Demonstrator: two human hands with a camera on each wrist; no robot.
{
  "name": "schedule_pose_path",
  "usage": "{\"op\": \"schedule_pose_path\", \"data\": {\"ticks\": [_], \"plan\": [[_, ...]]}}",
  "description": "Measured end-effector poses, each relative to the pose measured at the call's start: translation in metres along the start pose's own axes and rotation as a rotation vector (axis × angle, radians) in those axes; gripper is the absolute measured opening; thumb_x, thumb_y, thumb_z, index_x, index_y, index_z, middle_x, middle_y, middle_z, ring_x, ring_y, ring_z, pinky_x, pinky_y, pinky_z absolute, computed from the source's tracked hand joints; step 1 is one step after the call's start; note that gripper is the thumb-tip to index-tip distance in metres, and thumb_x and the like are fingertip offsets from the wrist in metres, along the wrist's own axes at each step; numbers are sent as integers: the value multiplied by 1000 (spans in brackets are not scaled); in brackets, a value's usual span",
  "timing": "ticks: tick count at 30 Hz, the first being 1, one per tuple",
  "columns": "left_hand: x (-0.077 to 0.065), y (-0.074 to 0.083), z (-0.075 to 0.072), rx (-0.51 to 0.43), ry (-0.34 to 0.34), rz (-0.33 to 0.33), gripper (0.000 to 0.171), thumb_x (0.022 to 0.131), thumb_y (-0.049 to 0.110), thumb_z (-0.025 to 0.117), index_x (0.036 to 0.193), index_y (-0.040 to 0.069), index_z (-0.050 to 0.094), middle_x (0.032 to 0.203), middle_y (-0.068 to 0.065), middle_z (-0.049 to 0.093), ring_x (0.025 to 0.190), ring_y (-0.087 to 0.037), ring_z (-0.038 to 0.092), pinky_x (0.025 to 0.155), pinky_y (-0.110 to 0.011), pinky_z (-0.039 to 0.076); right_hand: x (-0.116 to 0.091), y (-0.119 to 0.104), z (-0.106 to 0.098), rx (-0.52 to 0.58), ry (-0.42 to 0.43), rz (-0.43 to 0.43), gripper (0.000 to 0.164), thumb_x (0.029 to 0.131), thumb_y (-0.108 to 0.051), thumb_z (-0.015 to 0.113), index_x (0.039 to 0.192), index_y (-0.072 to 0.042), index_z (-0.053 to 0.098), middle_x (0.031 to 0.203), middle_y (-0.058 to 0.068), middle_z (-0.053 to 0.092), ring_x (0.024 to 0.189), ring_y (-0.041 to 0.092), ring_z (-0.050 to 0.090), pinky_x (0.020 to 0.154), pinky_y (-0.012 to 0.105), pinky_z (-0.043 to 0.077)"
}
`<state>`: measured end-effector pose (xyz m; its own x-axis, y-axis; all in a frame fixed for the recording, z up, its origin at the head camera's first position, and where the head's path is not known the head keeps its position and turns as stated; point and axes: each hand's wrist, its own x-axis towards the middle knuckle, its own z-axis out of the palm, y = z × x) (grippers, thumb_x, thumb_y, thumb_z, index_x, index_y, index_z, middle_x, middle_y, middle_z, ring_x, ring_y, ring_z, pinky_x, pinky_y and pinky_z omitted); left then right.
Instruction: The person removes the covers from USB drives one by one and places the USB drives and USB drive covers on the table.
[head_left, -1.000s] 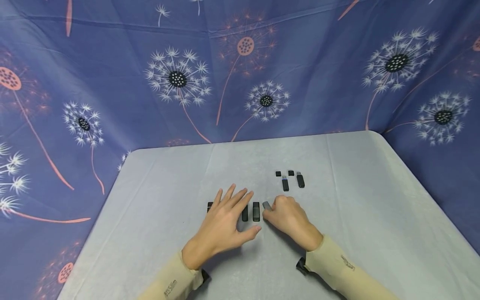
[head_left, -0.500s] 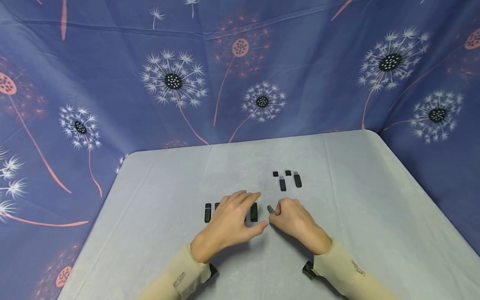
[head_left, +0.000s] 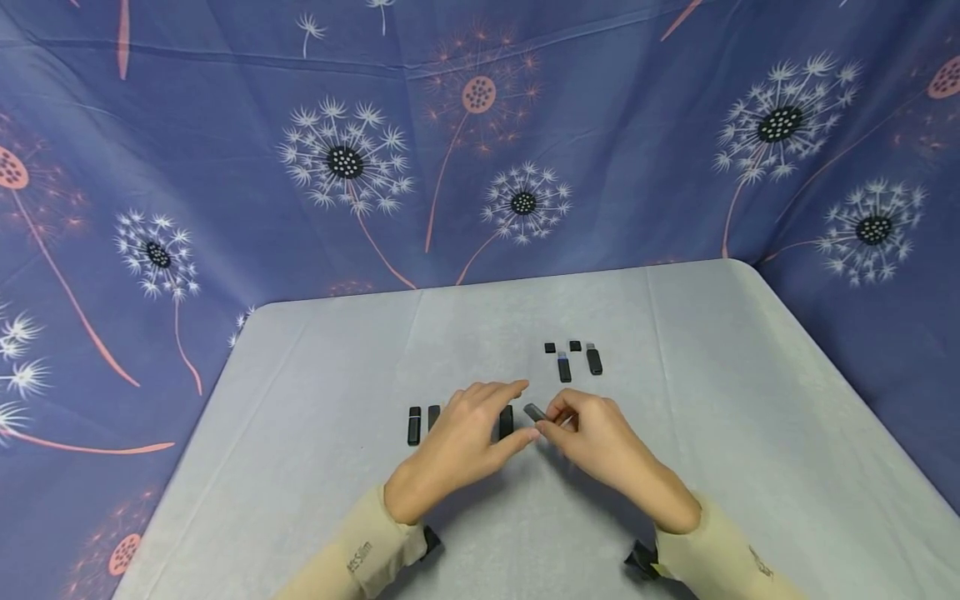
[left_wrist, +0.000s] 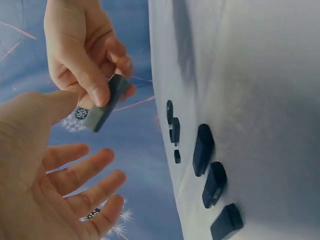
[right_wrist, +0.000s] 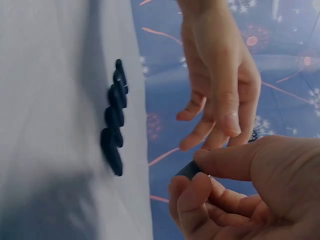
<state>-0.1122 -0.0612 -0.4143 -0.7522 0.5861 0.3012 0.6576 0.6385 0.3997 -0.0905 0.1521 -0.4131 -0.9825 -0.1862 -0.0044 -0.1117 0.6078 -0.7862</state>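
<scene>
My right hand (head_left: 596, 425) pinches a dark grey USB stick (head_left: 534, 412) between thumb and fingers, raised over the table. The left wrist view shows more of this stick (left_wrist: 106, 105), slanting down from the fingertips. My left hand (head_left: 465, 429) is held beside it with fingers extended and thumb apart, holding nothing. Its thumb tip comes close to the stick in the head view. Under and around the left hand lies a row of dark USB sticks, including a black one (head_left: 414, 426) at the left end and another (head_left: 506, 422) at the right; the hand hides the middle ones.
Farther back on the pale table (head_left: 720, 400) lie two black USB sticks, one (head_left: 564, 368) with a blue connector and one (head_left: 595, 361), their connectors bare. Two small black caps (head_left: 550, 347) lie behind them. A blue dandelion-print cloth (head_left: 637, 167) hangs behind the table.
My right hand has turned and its fingers have loosened from a tighter curl, showing more of the USB stick. The left hand has shifted a little right, uncovering the leftmost sticks.
</scene>
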Motion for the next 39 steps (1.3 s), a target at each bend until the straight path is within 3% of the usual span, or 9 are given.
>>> {"op": "schedule_pose_path", "data": {"ticks": [5, 12, 21, 28, 34, 39], "plan": [[-2, 6, -9, -72, -1, -15, 59, 99, 52, 65, 147, 17, 57, 141, 1, 65, 129, -18, 60, 107, -44, 49, -6, -8, -7, 9, 15, -50, 8, 92, -12, 77, 89, -11, 70, 73, -5, 66, 61, 8, 59, 52, 24, 49], [-5, 14, -28, -131, 60, 15, 57, 99, 47, 68, 146, 18, 58, 132, 1, 69, 125, -16, 62, 106, -42, 50, -11, -17, -14, 38, 18, -113, 7, 92, -13, 78, 92, -12, 71, 77, -6, 68, 68, 6, 62, 58, 24, 53], [-13, 7, -37, -251, 74, -62, 56, 97, 43, 72, 146, 24, 57, 127, 8, 69, 126, -12, 60, 110, -47, 46, -11, -22, -18, 76, -38, -154, 6, 95, -12, 75, 101, -14, 75, 81, -8, 71, 72, 6, 66, 66, 25, 58], [-22, 1, -39, -301, 122, -60, 52, 98, 41, 72, 145, 26, 58, 126, 8, 69, 121, -9, 62, 100, -41, 54, -11, -29, -17, 81, -42, -147, 6, 94, -14, 76, 98, -16, 74, 88, -7, 73, 80, 5, 68, 74, 26, 60], [-28, 0, -43, -357, 248, 10, 47, 97, 25, 74, 141, 20, 61, 120, 4, 73, 111, -12, 66, 81, -32, 57, -12, -40, -16, 131, -52, -168, 7, 95, -12, 74, 100, -17, 73, 90, -7, 73, 79, 6, 69, 71, 26, 60], [-29, 1, -46, -372, 306, 50, 44, 96, 19, 75, 138, 17, 63, 116, 2, 74, 106, -14, 67, 77, -33, 57, -12, -49, -15, 132, -59, -207, 8, 96, -13, 74, 101, -19, 73, 89, -9, 72, 78, 5, 68, 71, 26, 59]]}}
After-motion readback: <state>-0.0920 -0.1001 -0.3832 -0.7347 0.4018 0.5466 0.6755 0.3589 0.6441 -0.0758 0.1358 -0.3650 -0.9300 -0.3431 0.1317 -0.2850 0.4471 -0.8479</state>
